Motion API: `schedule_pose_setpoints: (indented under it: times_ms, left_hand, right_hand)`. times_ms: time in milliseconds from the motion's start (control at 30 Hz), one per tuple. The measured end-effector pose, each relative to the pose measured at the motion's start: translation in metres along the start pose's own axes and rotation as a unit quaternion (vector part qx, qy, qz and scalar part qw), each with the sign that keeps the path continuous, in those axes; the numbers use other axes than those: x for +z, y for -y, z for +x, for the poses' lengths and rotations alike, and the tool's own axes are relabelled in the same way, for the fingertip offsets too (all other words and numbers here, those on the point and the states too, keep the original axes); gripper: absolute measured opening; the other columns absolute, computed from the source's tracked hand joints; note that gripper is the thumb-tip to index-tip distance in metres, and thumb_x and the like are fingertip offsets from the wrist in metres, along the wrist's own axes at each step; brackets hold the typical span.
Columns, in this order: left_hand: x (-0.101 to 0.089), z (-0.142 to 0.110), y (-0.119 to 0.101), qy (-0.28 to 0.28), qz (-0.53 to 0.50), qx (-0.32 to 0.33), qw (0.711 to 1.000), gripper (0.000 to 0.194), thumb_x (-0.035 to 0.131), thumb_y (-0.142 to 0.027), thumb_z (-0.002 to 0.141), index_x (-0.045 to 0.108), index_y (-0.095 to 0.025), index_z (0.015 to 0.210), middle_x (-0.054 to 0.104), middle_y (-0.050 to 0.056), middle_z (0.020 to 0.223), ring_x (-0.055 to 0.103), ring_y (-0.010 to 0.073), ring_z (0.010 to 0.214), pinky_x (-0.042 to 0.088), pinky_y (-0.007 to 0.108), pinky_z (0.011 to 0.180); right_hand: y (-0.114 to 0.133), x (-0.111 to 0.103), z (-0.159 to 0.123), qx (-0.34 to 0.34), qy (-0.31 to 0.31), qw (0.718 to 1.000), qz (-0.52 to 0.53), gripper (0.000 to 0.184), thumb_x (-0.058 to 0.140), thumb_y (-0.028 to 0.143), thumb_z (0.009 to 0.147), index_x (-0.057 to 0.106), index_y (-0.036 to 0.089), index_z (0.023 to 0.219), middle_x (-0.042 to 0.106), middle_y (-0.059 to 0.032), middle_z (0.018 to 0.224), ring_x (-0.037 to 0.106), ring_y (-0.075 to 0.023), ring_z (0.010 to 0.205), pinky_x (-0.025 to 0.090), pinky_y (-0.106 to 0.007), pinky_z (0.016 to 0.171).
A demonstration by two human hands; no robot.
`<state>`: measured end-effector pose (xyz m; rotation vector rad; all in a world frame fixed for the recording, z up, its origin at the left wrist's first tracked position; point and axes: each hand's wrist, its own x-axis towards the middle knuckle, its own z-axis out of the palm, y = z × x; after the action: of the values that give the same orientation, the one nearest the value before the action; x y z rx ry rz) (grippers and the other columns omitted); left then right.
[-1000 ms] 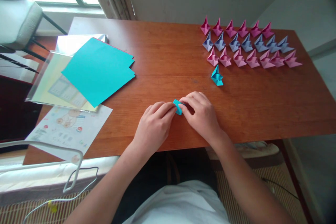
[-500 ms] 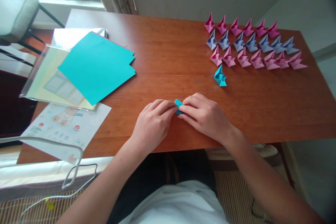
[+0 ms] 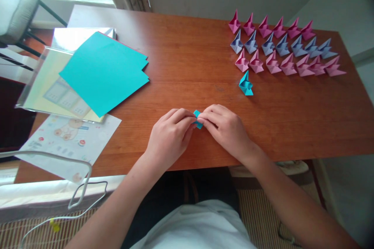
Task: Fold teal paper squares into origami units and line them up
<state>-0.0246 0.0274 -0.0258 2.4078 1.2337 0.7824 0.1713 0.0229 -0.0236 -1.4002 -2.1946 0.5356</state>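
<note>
A small folded piece of turquoise origami paper (image 3: 199, 125) is pinched between both hands, just above or on the table near its front edge. My left hand (image 3: 171, 132) grips its left side with thumb and fingertips. From the right, my right hand (image 3: 226, 128) pinches it too, and the fingertips of the two hands almost meet. Fingers cover much of the paper, so its full shape is hidden. Beyond my right hand stands a finished-looking turquoise origami figure (image 3: 246, 84) with a pointed tip.
Rows of pink origami figures (image 3: 272, 63), purple ones (image 3: 267, 45) and magenta ones (image 3: 264, 28) stand at the back right of the wooden table (image 3: 181, 54). Turquoise sheets (image 3: 105, 74) lie on a plastic packet (image 3: 32, 81) at left, near a printed sheet (image 3: 67, 144).
My right fingertips have shifted on the small turquoise paper, closing nearer to the left fingertips. The camera view has moved slightly.
</note>
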Motion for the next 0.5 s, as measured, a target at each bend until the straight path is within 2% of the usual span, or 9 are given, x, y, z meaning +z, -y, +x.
schedule_pose_setpoints:
  times_ms: [233, 333, 500]
  left_hand:
    - [0.003, 0.005, -0.011, -0.004, 0.042, -0.062, 0.997, 0.021, 0.055, -0.024, 0.102, 0.071, -0.019, 0.089, 0.074, 0.003, 0.096, 0.067, 0.0177, 0.088, 0.054, 0.03, 0.077]
    - [0.004, 0.006, -0.014, -0.006, 0.048, -0.08, 0.996, 0.022, 0.055, -0.024, 0.101, 0.07, -0.018, 0.087, 0.073, 0.004, 0.095, 0.067, 0.0182, 0.087, 0.053, 0.03, 0.075]
    - [0.004, 0.007, -0.017, -0.007, 0.051, -0.104, 0.993, 0.02, 0.055, -0.024, 0.1, 0.069, -0.02, 0.087, 0.073, 0.005, 0.095, 0.067, 0.0187, 0.087, 0.051, 0.03, 0.075]
  right_hand:
    - [-0.001, -0.003, -0.005, 0.022, -0.032, 0.997, 0.07, 0.012, 0.062, 0.024, 0.099, 0.072, 0.022, 0.093, 0.072, -0.0036, 0.093, 0.066, -0.0173, 0.087, 0.051, -0.03, 0.077]
    - [0.0, -0.003, -0.007, 0.052, -0.048, 0.996, 0.057, 0.013, 0.062, 0.023, 0.098, 0.071, 0.022, 0.088, 0.068, -0.003, 0.087, 0.064, -0.0173, 0.084, 0.05, -0.03, 0.074]
    - [0.006, -0.001, -0.004, 0.08, -0.047, 0.995, 0.042, 0.012, 0.064, 0.023, 0.096, 0.069, 0.022, 0.085, 0.068, -0.0039, 0.086, 0.063, -0.0192, 0.085, 0.05, -0.033, 0.077]
